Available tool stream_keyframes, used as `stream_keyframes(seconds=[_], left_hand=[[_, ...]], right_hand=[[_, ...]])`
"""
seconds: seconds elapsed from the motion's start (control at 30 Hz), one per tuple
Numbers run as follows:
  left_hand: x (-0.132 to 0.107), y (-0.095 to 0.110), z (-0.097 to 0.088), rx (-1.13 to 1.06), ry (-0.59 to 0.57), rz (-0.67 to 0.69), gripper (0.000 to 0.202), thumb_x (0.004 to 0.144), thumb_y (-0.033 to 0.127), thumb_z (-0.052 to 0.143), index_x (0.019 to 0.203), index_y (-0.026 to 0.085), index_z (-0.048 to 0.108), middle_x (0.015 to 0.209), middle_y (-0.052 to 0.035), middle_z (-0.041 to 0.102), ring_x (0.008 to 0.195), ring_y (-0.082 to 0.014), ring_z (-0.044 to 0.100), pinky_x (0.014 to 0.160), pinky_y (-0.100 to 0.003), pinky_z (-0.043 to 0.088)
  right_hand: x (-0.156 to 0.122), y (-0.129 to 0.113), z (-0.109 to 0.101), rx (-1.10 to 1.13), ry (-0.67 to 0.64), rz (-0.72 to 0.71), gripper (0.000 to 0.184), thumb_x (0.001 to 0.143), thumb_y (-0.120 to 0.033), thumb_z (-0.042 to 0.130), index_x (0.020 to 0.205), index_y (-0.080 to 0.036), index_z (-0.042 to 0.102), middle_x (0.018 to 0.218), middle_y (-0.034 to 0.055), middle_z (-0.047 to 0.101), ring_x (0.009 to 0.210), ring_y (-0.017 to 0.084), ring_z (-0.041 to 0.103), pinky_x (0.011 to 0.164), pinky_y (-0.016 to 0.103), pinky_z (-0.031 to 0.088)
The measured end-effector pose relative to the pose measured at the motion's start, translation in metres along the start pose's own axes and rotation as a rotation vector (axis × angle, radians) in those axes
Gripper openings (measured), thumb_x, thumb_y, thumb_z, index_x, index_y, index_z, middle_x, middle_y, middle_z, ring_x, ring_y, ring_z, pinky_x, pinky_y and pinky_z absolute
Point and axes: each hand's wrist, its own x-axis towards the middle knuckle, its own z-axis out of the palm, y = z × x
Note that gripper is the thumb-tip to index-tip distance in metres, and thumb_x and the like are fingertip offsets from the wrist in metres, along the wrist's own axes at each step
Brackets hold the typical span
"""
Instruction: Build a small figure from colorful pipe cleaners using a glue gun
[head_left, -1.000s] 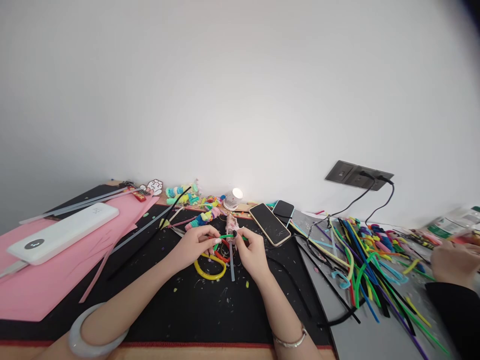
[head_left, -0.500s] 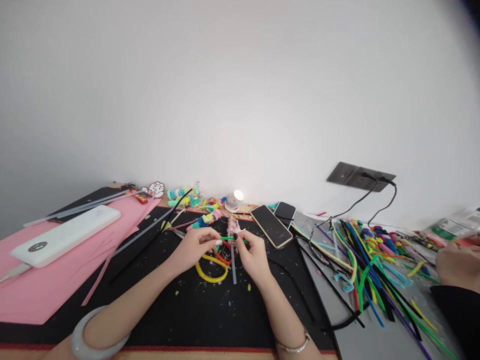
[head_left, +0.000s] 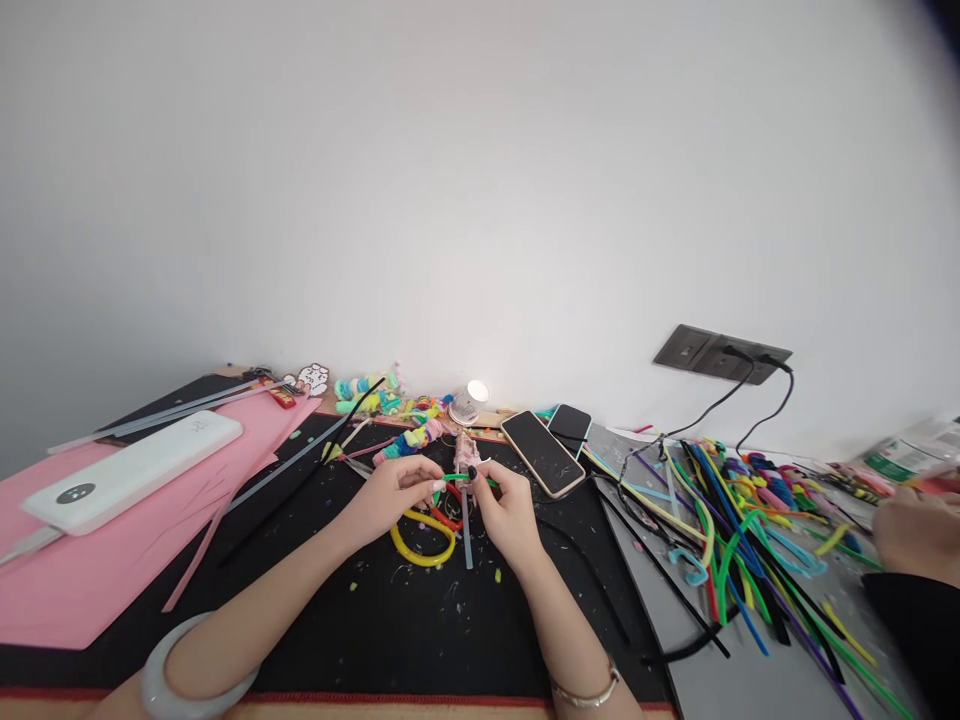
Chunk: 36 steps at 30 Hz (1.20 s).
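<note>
Together, the left hand point(head_left: 405, 490) and right hand point(head_left: 506, 504) pinched a green strip point(head_left: 455, 477) between narrowed fingers, apparently to steady it, just beyond the yellow scissor handle point(head_left: 422, 561); a phone point(head_left: 543, 454) lay right of that handle, seemingly out of the way.

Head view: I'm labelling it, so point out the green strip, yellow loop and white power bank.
Green strip point(head_left: 454, 477), head view: visible stretch.
Yellow loop point(head_left: 424, 561), head view: near edge.
White power bank point(head_left: 135, 472), head view: top face.
</note>
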Motion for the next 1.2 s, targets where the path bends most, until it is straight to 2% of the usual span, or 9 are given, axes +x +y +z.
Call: stream_keyframes(seconds=[0.17, 0.4, 0.7, 0.97, 1.2], left_hand=[[-0.0006, 0.0026, -0.0001, 0.016, -0.018, -0.008, 0.022, 0.075, 0.039, 0.067, 0.084, 0.019, 0.066, 0.071, -0.0006, 0.067, 0.066, -0.0178, 0.064, 0.069, -0.031, 0.054], [-0.0006, 0.0008, -0.0004, 0.006, 0.024, 0.031, 0.021, 0.076, 0.039, 0.069, 0.081, 0.019, 0.067, 0.067, -0.0002, 0.067, 0.064, -0.0178, 0.063, 0.067, -0.031, 0.053], [-0.0006, 0.0003, -0.0024, -0.019, 0.057, 0.047, 0.018, 0.077, 0.037, 0.068, 0.082, 0.019, 0.067, 0.07, -0.0005, 0.068, 0.068, -0.018, 0.065, 0.07, -0.031, 0.053], [-0.0006, -0.0011, -0.003, -0.184, 0.114, -0.021, 0.028, 0.074, 0.042, 0.073, 0.086, 0.017, 0.068, 0.074, -0.0006, 0.068, 0.07, -0.0173, 0.066, 0.074, -0.033, 0.055], [-0.0019, 0.0052, -0.0004, -0.369, 0.157, -0.06, 0.034, 0.066, 0.044, 0.079, 0.083, 0.017, 0.067, 0.074, -0.0004, 0.066, 0.07, -0.0149, 0.064, 0.079, -0.034, 0.056]], right_hand=[[0.0001, -0.0025, -0.0004, 0.005, -0.001, -0.004, 0.028, 0.091, -0.03, 0.048, 0.068, -0.018, 0.059, 0.059, -0.0012, 0.053, 0.056, 0.013, 0.047, 0.052, 0.022, 0.037], [-0.0008, -0.0041, -0.0007, -0.007, 0.001, -0.002, 0.028, 0.09, -0.029, 0.048, 0.067, -0.018, 0.059, 0.058, -0.0006, 0.054, 0.055, 0.014, 0.048, 0.052, 0.023, 0.037], [0.0003, -0.0049, -0.0007, -0.031, -0.012, -0.029, 0.026, 0.089, -0.027, 0.049, 0.069, -0.018, 0.062, 0.061, 0.0001, 0.058, 0.057, 0.014, 0.051, 0.056, 0.023, 0.038], [0.0013, -0.0016, 0.001, -0.033, -0.045, -0.137, 0.022, 0.088, -0.019, 0.048, 0.081, -0.017, 0.069, 0.076, 0.0049, 0.069, 0.071, 0.018, 0.062, 0.068, 0.027, 0.046], [-0.0008, -0.0006, 0.0062, -0.026, -0.059, -0.278, 0.026, 0.089, -0.013, 0.05, 0.094, -0.02, 0.075, 0.078, 0.0054, 0.065, 0.073, 0.017, 0.061, 0.067, 0.027, 0.049]])
